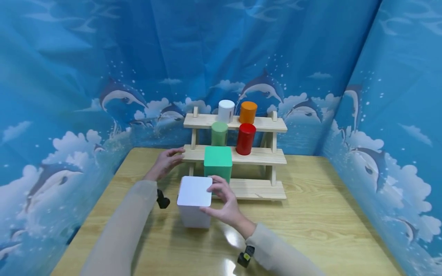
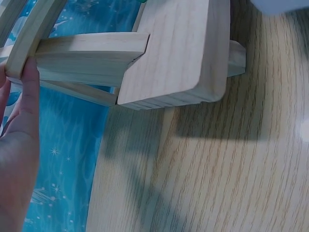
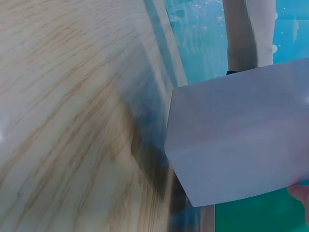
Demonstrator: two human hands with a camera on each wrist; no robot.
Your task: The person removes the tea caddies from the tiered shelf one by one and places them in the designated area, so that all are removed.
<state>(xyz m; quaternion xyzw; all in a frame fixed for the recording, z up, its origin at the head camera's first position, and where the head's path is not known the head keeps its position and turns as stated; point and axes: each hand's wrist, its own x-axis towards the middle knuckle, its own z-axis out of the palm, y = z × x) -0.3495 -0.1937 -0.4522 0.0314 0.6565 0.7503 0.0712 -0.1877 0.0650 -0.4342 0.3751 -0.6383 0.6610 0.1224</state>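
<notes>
My right hand (image 1: 224, 201) grips a white box (image 1: 195, 191) by its upper part, with the thumb on the near side and fingers at the far corner. In the right wrist view the white box (image 3: 236, 135) is tilted, a fingertip at its edge. My left hand (image 1: 167, 163) is at the left end of the middle board of a three-tier wooden shelf stand (image 1: 259, 155). The left wrist view shows the left thumb and fingers (image 2: 30, 92) pinching that board's end. A green box (image 1: 218, 157) stands on the bottom tier, behind the white box.
A white cylinder (image 1: 226, 112) and an orange cylinder (image 1: 248, 112) stand on the top tier. On the middle tier are a light green cylinder (image 1: 219, 134) and a red cylinder (image 1: 246, 139). Blue dolphin-print curtains (image 1: 172, 50) enclose the wooden table (image 1: 304, 230).
</notes>
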